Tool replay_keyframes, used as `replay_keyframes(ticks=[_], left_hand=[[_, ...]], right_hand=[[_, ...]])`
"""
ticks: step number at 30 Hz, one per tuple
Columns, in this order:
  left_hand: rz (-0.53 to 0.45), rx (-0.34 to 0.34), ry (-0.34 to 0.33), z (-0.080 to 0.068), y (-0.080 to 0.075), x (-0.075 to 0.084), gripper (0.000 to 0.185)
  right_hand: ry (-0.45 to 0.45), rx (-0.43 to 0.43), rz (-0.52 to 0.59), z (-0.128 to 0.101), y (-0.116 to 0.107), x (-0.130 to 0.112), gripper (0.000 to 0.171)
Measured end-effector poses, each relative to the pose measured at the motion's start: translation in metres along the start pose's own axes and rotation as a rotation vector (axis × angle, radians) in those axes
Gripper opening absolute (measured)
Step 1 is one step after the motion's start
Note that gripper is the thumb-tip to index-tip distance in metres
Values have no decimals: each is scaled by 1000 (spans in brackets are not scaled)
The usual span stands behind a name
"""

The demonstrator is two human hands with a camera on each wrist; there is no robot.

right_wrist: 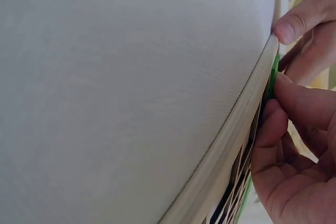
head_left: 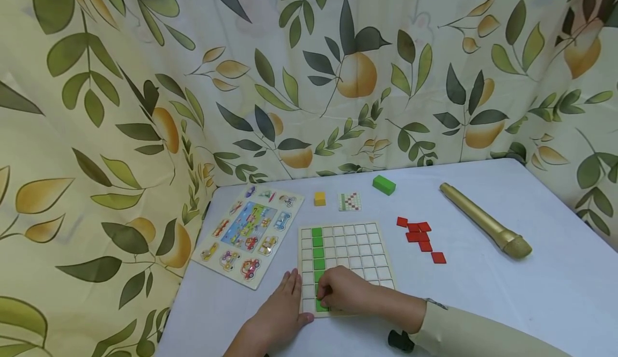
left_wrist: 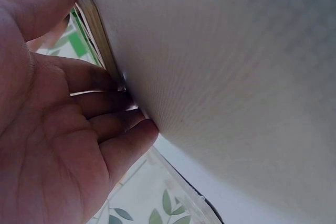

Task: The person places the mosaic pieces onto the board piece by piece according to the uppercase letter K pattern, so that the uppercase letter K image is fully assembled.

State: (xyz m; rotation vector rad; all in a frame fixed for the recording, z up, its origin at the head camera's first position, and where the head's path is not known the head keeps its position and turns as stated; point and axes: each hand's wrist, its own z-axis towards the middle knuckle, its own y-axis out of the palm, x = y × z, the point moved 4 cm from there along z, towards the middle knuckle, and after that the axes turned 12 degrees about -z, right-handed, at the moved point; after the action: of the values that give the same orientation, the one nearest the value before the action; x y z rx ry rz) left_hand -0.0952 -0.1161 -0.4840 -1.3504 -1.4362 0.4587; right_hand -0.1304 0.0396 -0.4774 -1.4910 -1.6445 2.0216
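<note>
- Around the grid board (head_left: pixel 345 260), a vehicle puzzle (head_left: pixel 248 233) lies at nine o'clock, a gold microphone (head_left: pixel 485 227) at three, nothing blocking the hands.
- Counted: seven red tiles (head_left: pixel 421 236), one yellow cube (head_left: pixel 319 198), one green block (head_left: pixel 383 184), one pattern card (head_left: pixel 350 201).
- Right hand (head_left: pixel 344 291) pinches a green tile (head_left: pixel 321 305), flat and square, at the board's six-o'clock edge, ending a green column.
- Left hand (head_left: pixel 282 314) lies flat, fingers straight against the board's edge.

Cream curtain (head_left: pixel 309 78) printed with green leaves and orange fruit hangs behind and along the left; white table (head_left: pixel 531 292) fills the lower right; soft, even light.
</note>
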Motion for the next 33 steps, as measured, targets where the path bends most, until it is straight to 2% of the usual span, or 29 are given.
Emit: replay_keyframes(ticks=[4, 11, 18, 27, 33], left_hand=[[4, -4, -1, 1, 1, -1, 89], [6, -18, -5, 3, 4, -2, 90], [9, -5, -8, 2, 3, -1, 91], [2, -2, -4, 1, 3, -1, 90], [-5, -11, -6, 1, 3, -2, 90]], right_hand=[[4, 1, 14, -2, -1, 0, 14], [30, 31, 111, -6, -14, 12, 8], [102, 158, 41, -15, -45, 42, 6], [321, 247, -11, -49, -82, 95, 8], [361, 295, -49, -81, -102, 125, 9]])
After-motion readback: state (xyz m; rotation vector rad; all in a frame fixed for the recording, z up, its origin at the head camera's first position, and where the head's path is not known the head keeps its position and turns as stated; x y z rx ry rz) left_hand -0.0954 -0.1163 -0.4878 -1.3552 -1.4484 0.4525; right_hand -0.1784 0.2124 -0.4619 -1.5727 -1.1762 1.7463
